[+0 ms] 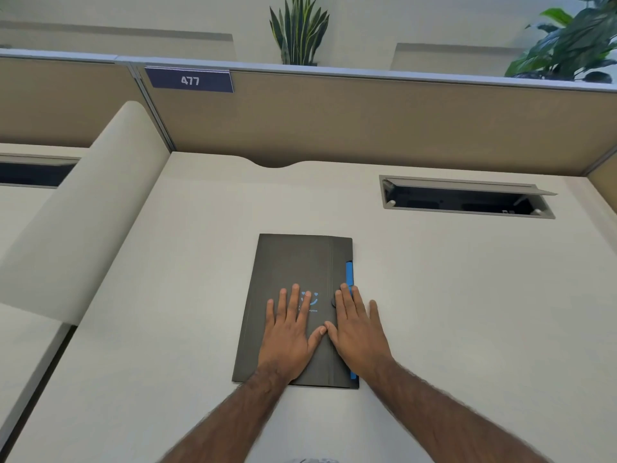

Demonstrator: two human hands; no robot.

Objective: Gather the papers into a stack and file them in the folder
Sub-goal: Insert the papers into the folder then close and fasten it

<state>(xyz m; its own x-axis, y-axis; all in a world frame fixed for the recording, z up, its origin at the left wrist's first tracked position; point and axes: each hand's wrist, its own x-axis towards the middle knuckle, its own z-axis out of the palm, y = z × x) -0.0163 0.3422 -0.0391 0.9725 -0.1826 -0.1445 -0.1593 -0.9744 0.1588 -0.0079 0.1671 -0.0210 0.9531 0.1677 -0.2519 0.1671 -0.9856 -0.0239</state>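
Toward the desk's near edge, midway across, a closed dark folder is laid flat. Its near half is pressed under the left hand and right hand, both flat with fingers spread, thumbs touching.

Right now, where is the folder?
In the head view the dark folder lies closed on the desk, centre frame, under both flat hands: left hand, right hand.

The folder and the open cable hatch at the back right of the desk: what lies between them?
Nothing: in the head view, only bare desk lies between the folder and the cable hatch.
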